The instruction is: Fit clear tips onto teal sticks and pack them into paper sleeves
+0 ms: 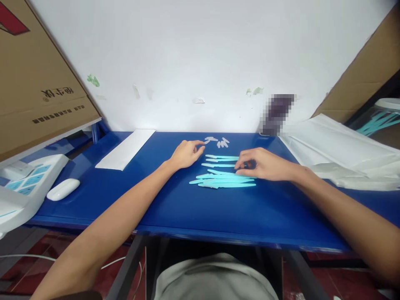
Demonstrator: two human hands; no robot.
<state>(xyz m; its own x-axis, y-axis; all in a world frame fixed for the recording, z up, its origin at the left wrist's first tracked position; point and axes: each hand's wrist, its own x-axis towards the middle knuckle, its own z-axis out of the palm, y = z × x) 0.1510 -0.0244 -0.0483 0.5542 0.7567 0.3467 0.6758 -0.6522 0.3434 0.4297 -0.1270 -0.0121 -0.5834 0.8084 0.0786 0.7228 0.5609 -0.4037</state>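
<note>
Several slim turquoise eyebrow razors (226, 181) with pale blade ends lie on the blue table in a loose, overlapping pile. Beyond the pile, a few more lie side by side, pointing left. My right hand (258, 163) is over their handle ends, fingers curled and thumb close to the index finger, at the handle of the nearest single razor (215, 165). The palm hides the handle ends. My left hand (187, 153) rests left of the razors, thumb and index finger apart. Its index fingertip is beside small translucent caps (222, 143), scattered near the wall.
A white strip (126, 149) and a white mouse-shaped object (63, 189) lie left, beside a white device (46, 171). Clear plastic bags (331, 146) cover the right side. A jar (379, 118) holds more turquoise sticks. Cardboard (40, 75) leans at left; a pixelated dark object (277, 114) stands against the wall.
</note>
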